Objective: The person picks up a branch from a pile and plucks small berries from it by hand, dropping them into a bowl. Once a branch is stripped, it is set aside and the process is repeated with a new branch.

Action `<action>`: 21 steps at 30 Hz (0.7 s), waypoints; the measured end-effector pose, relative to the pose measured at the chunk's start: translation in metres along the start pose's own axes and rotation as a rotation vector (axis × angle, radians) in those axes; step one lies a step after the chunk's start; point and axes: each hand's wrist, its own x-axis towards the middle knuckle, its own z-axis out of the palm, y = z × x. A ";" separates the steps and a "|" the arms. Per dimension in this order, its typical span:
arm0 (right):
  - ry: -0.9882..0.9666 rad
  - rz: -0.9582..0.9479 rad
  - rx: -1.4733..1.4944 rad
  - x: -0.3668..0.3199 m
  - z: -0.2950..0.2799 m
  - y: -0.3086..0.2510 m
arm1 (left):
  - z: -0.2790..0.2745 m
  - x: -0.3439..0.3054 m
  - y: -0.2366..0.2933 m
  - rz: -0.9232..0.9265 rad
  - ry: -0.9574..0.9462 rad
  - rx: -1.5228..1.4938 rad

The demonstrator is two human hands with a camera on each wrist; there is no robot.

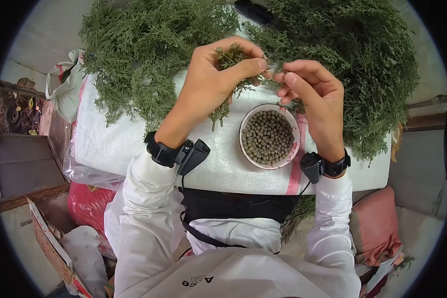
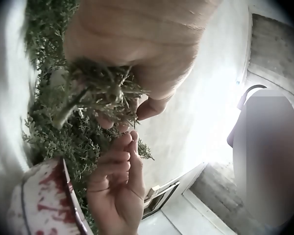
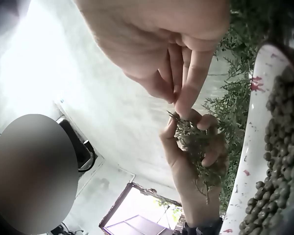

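Note:
My left hand (image 1: 208,82) grips a small bunch of evergreen sprigs (image 1: 231,57) with scale-like leaves and a few round green cones. Stems hang below the palm, and leafy tips show between the fingers in the right wrist view. The right hand (image 1: 315,92) faces it, thumb and fingertips pinched together at the tip of the sprigs (image 3: 198,147). Whatever lies between those fingertips is hidden. Just below both hands stands a white bowl (image 1: 244,154) with red marks, holding many small round brownish-green cones (image 1: 268,136).
Large heaps of cut evergreen branches (image 1: 149,49) lie at the far left and far right (image 1: 362,64) of a white woven sack surface (image 1: 208,171) with a pink stripe. A pale sack (image 1: 64,94) stands beyond the left edge. A red bundle (image 1: 87,203) sits lower left, a reddish cushion (image 1: 377,223) lower right.

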 end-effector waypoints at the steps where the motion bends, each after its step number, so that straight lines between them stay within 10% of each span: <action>1: -0.006 -0.002 -0.001 -0.001 -0.001 0.001 | 0.000 0.000 -0.001 0.002 -0.001 0.024; 21: 0.058 -0.017 -0.033 -0.008 0.000 0.007 | 0.008 -0.004 -0.011 0.103 0.014 0.157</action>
